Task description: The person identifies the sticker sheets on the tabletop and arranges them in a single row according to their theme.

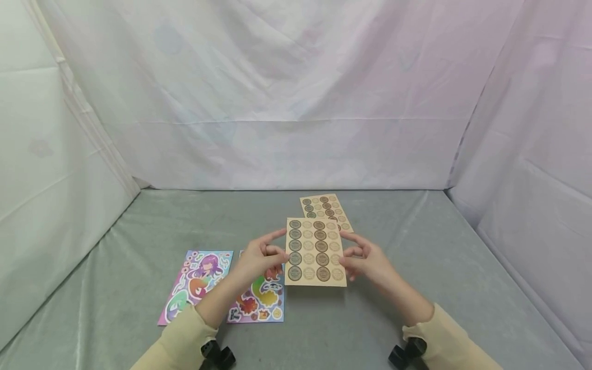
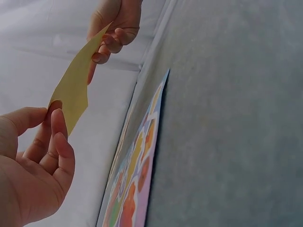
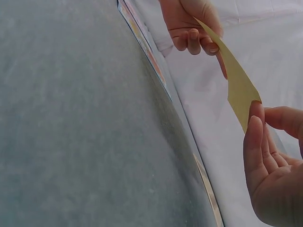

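Note:
Both hands hold up a tan sticker sheet [image 1: 315, 253] printed with columns of round labels, darker and paler by turns. My left hand [image 1: 262, 257] pinches its left edge between thumb and fingers. On the opposite edge, my right hand [image 1: 365, 258] pinches it the same way. Both wrist views show the sheet's plain yellowish back [image 2: 75, 87], slightly bowed and raised above the table. Behind it, a second tan sticker sheet [image 1: 326, 208] lies on the table, its lower part hidden by the held one.
Two colourful sticker sheets lie at the left: one with a purple-haired mermaid [image 1: 199, 280], another with orange and yellow figures [image 1: 259, 303] partly under my left hand and forearm. A grey cloth covers the table [image 1: 439, 267]. White curtains [image 1: 296, 92] enclose the back and sides.

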The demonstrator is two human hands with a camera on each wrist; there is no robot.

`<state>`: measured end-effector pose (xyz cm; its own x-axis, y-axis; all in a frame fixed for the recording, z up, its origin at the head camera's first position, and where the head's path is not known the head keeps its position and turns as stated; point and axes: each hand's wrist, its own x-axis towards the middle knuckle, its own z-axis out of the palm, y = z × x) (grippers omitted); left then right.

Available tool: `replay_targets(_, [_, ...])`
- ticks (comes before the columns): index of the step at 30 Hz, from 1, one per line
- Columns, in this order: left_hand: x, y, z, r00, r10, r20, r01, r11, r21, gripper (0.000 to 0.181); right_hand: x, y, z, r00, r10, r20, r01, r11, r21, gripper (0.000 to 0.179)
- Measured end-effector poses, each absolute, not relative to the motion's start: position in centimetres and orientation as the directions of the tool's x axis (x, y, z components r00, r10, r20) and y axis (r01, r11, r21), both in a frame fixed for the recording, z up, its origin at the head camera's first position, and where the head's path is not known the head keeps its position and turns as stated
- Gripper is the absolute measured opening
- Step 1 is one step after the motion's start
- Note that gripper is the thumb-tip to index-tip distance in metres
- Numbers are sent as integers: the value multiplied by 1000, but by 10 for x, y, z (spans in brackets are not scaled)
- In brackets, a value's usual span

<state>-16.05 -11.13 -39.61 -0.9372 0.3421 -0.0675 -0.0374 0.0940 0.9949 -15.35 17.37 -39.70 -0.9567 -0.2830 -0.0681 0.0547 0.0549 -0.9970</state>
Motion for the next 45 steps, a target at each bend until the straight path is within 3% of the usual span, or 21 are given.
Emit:
replay_targets(10, [-156, -110, -400, -932, 358, -64, -7, 159, 987, 69, -148, 179, -397, -950, -302, -84, 57, 97, -994, 74])
replay_targets(22, [-150, -109, -402, -923, 374, -85, -34, 142, 989, 70, -144, 184, -402, -943, -320, -96, 50, 149, -988, 78])
replay_targets(45, [-149, -108, -413, -906, 400, -139, -43, 238, 970, 71, -143, 188, -413, -915, -380, -135, 81, 153, -985, 83])
